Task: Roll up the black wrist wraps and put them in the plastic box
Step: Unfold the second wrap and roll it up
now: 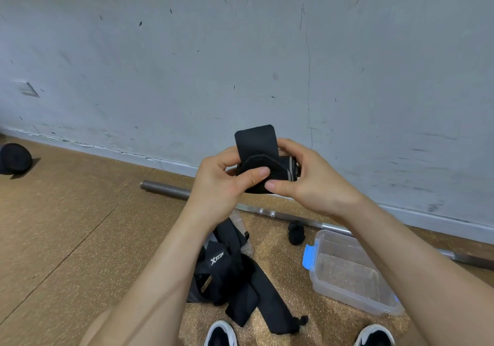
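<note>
You are over a brown speckled floor [80, 239] that meets a scuffed grey wall [240, 52]. A metal bar [165, 189] lies along the floor's far edge, at the foot of the wall. A dark round object [14, 158], perhaps a weight plate, sits by the far left edge.

Your left hand [222, 182] and right hand [312, 180] both have their grip clamped on a partly rolled wrist wrap [263, 164], held up in the air with its flat end sticking up.

Beneath your arms, a pile of loose wraps [235, 279] lies partly hidden by your left forearm. The clear plastic box [344, 296] stands open to the right. A rolled wrap [296, 232] lies on the floor just beside its far left corner. Your shoes [220, 332] show at the near edge.
</note>
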Available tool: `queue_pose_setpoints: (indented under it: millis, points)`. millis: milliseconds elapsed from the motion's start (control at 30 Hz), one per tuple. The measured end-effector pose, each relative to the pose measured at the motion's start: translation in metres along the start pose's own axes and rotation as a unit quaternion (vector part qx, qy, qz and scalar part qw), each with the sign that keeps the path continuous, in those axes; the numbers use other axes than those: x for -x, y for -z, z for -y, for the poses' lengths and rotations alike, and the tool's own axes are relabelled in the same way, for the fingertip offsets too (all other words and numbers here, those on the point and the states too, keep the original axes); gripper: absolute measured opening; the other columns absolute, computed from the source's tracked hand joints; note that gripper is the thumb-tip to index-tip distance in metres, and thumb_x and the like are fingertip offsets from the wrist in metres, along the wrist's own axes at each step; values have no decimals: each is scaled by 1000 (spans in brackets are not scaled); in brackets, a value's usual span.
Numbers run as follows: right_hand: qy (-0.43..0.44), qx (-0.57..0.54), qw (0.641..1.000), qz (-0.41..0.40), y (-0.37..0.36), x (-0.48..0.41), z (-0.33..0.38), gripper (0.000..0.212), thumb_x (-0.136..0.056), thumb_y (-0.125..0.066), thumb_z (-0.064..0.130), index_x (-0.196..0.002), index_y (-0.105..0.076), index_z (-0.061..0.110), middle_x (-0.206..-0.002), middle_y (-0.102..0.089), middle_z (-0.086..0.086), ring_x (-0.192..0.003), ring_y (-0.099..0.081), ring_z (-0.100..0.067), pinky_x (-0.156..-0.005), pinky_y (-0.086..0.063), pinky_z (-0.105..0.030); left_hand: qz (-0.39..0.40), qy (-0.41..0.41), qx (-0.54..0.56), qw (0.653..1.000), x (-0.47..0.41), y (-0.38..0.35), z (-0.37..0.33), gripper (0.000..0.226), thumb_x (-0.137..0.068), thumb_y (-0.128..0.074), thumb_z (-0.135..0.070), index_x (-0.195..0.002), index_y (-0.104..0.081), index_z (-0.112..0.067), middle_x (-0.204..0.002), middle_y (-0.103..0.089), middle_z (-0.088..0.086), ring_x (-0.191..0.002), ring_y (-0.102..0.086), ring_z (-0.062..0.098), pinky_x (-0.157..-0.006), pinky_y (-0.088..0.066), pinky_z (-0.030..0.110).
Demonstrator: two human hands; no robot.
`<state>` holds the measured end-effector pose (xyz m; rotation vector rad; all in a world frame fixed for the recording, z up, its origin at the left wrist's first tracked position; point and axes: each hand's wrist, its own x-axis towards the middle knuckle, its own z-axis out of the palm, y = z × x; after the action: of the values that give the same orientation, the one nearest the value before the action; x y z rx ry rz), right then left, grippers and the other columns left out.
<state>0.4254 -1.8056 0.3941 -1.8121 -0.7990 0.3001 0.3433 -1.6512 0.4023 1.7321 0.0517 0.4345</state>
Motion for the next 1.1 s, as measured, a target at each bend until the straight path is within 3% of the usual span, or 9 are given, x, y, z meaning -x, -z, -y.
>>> queue_pose_setpoints:
  millis: [100,233,400,500,667,767,867,933,1100]
  points:
    - [-10,31,999,6,4,0,1,76,-78,-79,4,-141,-43,28,-115,-63,17,-104,-62,1,-91,-46,-17,21,-12,-11,1000,0,3,3,16,-79,-78,-16,-95,-78,-16,-111,-73,1,-108,-68,16,-99,-52,36]
    - [-8,57,998,23,1,0,2,82,-73,-80,0,-140,-42,28,-111,-64,21,-101,-62,-1,-92,-50,-24,41,13,-1,999,0,8,3,17,-79,-69,-27,-90,-77,-18,-97,-75,-7,-97,-69,8,-84,-53,22]
    - [22,72,997,26,-4,2,6,64,-71,-77,-3,-116,-46,30,-103,-64,17,-89,-60,-1,-80,-47,-18,37,4,-3,999,-1,11,4,11,-87,-66,-12,-90,-76,-15,-101,-73,-3,-92,-69,4,-79,-51,17]
    - [35,104,993,34,-9,4,11,49,-74,-76,-2,-107,-49,21,-96,-60,9,-85,-58,-7,-72,-47,-21,29,27,21,999,0,11,6,16,-79,-70,-21,-93,-78,-17,-103,-76,2,-98,-71,14,-83,-54,24]
    - [59,116,992,-5,-20,8,13,57,-73,-80,5,-105,-40,30,-101,-49,6,-82,-51,-5,-65,-40,-13,-42,71,75,994,-1,11,1,7,-79,-72,-8,-83,-76,-12,-74,-75,2,-71,-71,13,-64,-55,23]
    - [21,75,996,-33,-21,5,12,68,-68,-86,12,-112,-41,39,-110,-45,1,-93,-55,-13,-73,-47,-19,-78,49,56,994,-1,11,-4,14,-80,-73,-1,-77,-76,-14,-68,-73,0,-65,-69,12,-59,-54,21]
    - [-70,-50,996,20,-18,7,17,58,-74,-84,7,-120,-53,23,-104,-58,-4,-83,-66,-18,-73,-61,-38,-89,-10,13,996,1,9,-8,25,-78,-75,3,-72,-76,-21,-70,-73,-5,-69,-68,9,-64,-53,20]
    - [-116,-164,977,68,-14,8,18,50,-77,-79,-1,-120,-59,14,-100,-62,-8,-74,-68,-19,-66,-61,-33,-79,-39,-13,996,2,7,-10,31,-75,-76,5,-66,-74,-25,-70,-71,-10,-69,-65,4,-65,-50,17]
    - [-111,-277,953,59,-11,4,12,49,-71,-79,19,-118,-66,9,-125,-60,-17,-100,-72,-27,-81,-60,-33,-65,-35,-3,997,2,11,-8,30,-73,-79,1,-64,-76,-27,-72,-71,-9,-70,-66,3,-65,-51,17]
